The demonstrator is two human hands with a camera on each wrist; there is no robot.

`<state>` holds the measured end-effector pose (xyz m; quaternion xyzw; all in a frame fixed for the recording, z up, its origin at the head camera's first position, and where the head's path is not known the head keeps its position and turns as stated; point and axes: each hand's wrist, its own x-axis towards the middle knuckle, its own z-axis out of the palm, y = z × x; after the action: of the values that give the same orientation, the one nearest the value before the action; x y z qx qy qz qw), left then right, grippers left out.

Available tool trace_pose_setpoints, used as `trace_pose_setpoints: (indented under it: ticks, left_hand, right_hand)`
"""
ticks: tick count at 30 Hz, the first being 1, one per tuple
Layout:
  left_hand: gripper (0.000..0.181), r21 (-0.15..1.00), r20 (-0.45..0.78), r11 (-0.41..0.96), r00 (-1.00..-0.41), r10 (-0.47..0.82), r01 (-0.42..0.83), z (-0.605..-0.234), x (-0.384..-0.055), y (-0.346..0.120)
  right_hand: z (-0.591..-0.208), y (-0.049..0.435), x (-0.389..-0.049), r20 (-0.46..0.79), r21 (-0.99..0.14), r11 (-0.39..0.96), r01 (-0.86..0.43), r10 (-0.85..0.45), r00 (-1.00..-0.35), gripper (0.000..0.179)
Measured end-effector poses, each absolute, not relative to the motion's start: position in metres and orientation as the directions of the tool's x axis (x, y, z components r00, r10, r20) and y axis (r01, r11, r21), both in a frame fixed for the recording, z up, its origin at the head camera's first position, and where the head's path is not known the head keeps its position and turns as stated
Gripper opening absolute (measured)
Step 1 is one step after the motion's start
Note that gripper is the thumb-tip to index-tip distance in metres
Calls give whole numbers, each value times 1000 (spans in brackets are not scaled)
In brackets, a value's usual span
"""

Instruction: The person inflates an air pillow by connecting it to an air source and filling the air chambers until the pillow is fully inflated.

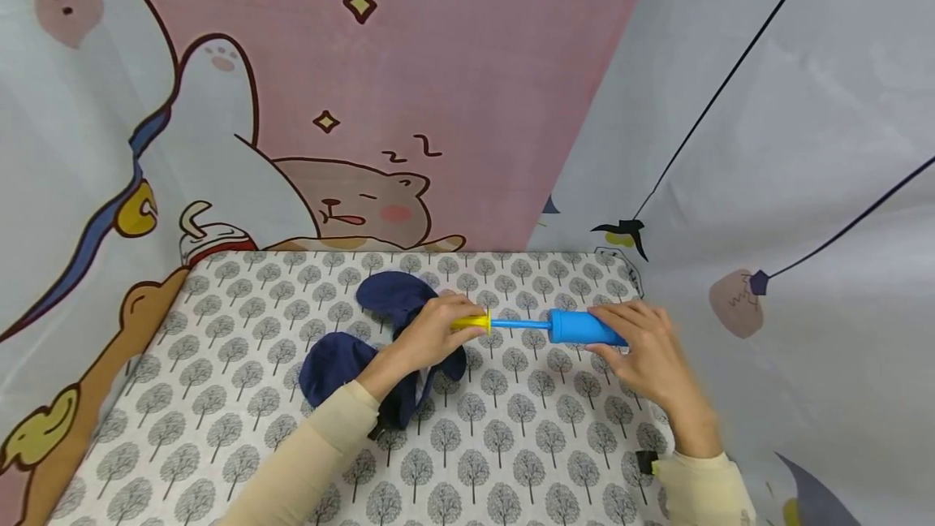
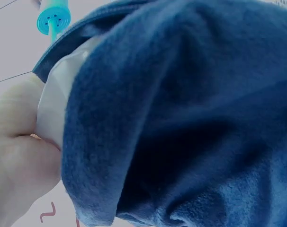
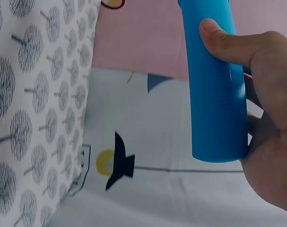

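Observation:
My left hand (image 1: pixel 433 333) grips the yellow handle (image 1: pixel 471 321) of a hand pump. From the handle a thin blue rod (image 1: pixel 520 324) runs into the pump's blue barrel (image 1: pixel 577 327), with a length of rod showing. The right hand (image 1: pixel 646 347) holds the barrel, its thumb (image 3: pixel 224 45) lying along the side in the right wrist view. Beneath the left hand and forearm lies a navy, plush cloth item (image 1: pixel 339 364) with rounded ends; its kind is unclear. In the left wrist view that navy item (image 2: pixel 181 104), with a white part at its opening, hides the left fingertips.
A tree-print cloth (image 1: pixel 511 445) covers the table. Behind it hangs a curtain (image 1: pixel 467 104) with cartoon animals, and a pale printed curtain (image 1: pixel 803 144) stands close on the right. A small black item (image 1: pixel 646 461) shows beside the right sleeve.

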<state>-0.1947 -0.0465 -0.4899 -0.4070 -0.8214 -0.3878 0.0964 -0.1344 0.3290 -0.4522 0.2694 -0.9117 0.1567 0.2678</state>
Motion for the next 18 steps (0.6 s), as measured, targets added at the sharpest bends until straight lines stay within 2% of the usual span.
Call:
trace_pose_setpoints:
  ticks: [8, 18]
  left_hand:
    - [25, 528, 557, 308, -597, 578, 791, -507, -201, -44]
    - [27, 546, 503, 384, -658, 560, 744, -496, -194, -40]
  right_hand:
    - [-457, 301, -144, 584, -84, 810, -581, -432, -687, 61]
    - [-456, 269, -151, 545, -66, 818, -571, -450, -707, 61]
